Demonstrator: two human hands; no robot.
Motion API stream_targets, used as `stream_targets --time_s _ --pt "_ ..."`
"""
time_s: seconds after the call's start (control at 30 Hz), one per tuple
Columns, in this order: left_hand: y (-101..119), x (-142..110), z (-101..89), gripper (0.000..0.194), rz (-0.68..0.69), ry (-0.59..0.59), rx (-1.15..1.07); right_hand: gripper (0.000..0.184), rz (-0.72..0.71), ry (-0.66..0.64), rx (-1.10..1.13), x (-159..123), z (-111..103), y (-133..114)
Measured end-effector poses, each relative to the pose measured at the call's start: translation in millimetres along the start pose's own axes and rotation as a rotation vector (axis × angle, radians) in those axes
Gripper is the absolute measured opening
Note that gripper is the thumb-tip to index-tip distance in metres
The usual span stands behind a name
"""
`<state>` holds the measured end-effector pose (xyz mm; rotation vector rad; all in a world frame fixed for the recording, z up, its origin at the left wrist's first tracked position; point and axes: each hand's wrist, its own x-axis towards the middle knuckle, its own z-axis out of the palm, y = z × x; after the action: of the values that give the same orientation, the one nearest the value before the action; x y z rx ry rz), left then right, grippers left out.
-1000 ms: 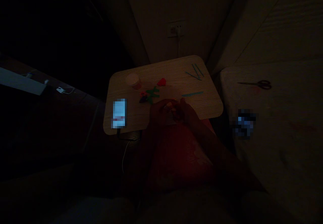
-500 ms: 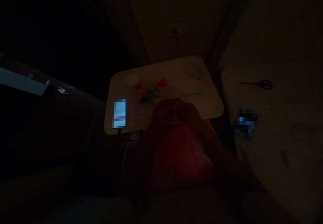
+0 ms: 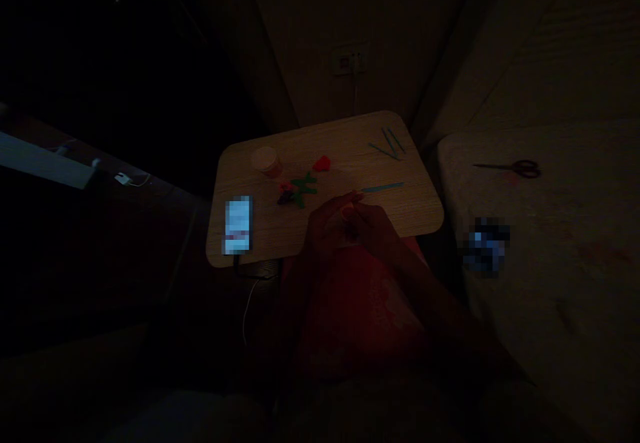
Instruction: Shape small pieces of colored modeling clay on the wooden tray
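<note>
The scene is very dark. My left hand point(image 3: 325, 222) and my right hand point(image 3: 374, 224) are together over the front edge of a small wooden-topped table point(image 3: 415, 213). Between their fingers is a small, soft-looking orange piece point(image 3: 347, 212), partly hidden; its kind is unclear. The left fingers reach around its far side, while the right fingers press in from the right. Just beyond the hands lies a blue, knife-shaped tool point(image 3: 383, 188). Left of them are green leaf-like pieces point(image 3: 305, 188), a dark lump point(image 3: 285, 197) and a pinkish-red piece point(image 3: 286, 186).
A red lump point(image 3: 322, 163) and a lidded tub point(image 3: 267, 160) stand farther back. Thin sticks point(image 3: 390, 144) lie at the back right. A lit phone point(image 3: 237, 225) is at the left. Scissors point(image 3: 520, 168) rest on the pale surface at right.
My fingers have shifted around each other, and the orange piece between them now shows. The things lying on the table stay where they were.
</note>
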<state>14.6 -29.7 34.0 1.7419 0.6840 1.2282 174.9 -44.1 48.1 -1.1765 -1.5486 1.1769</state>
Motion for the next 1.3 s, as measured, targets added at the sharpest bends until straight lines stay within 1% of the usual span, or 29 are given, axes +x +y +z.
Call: stream_targets --time_s 0.1,0.17,0.23,0.3,0.43,0.5,0.6,0.67,0.73,0.77,0.83,0.9,0.97,1.07,1.17,1.3 --pt "0 -1 1.2 0.068 -0.13 0.032 -0.204 0.065 -0.045 0.002 0.075 0 -1 -3" --pt "0 -1 1.1 0.072 -0.176 0.051 -0.258 0.064 -0.038 -0.028 0.179 0 2 -4" --pt "1 -1 0.8 0.069 -0.215 0.056 -0.266 0.065 0.006 -0.07 0.296 0 6 -3" --pt "1 0 0.9 0.063 -0.27 0.077 -0.257 0.067 0.071 -0.09 0.37 1 10 -2" --pt "3 0 4.5 0.053 -0.347 0.135 -0.251 0.061 0.167 -0.036 0.412 3 13 4" --pt "3 0 7.4 0.051 -0.361 0.149 -0.253 0.06 0.178 -0.005 0.43 4 14 8" --pt "3 2 10.8 0.048 -0.37 0.198 -0.204 0.061 0.181 -0.002 0.482 3 18 10" --pt "4 3 11.2 0.046 -0.342 0.259 -0.113 0.064 0.18 -0.002 0.516 3 18 9" --pt "5 4 9.6 0.043 -0.266 0.286 0.013 0.069 0.168 0.002 0.488 3 17 6" --pt "5 5 8.3 0.042 -0.22 0.271 0.076 0.071 0.161 0.0 0.448 3 16 6" --pt "5 5 5.1 0.042 -0.137 0.19 0.175 0.069 0.151 0.007 0.333 2 12 5" --pt "5 6 2.4 0.041 -0.087 0.115 0.232 0.067 0.148 0.029 0.231 2 10 7" --pt "4 6 1.0 0.039 -0.05 0.068 0.258 0.067 0.148 0.04 0.204 1 10 9" --pt "4 6 1.2 0.037 -0.017 0.025 0.243 0.067 0.164 0.031 0.308 0 13 13" --pt "3 6 2.5 0.038 -0.011 0.031 0.207 0.068 0.197 0.04 0.412 -1 16 14" --pt "-2 6 2.4 0.036 0.045 0.052 0.184 0.067 0.205 0.038 0.45 -1 15 11"
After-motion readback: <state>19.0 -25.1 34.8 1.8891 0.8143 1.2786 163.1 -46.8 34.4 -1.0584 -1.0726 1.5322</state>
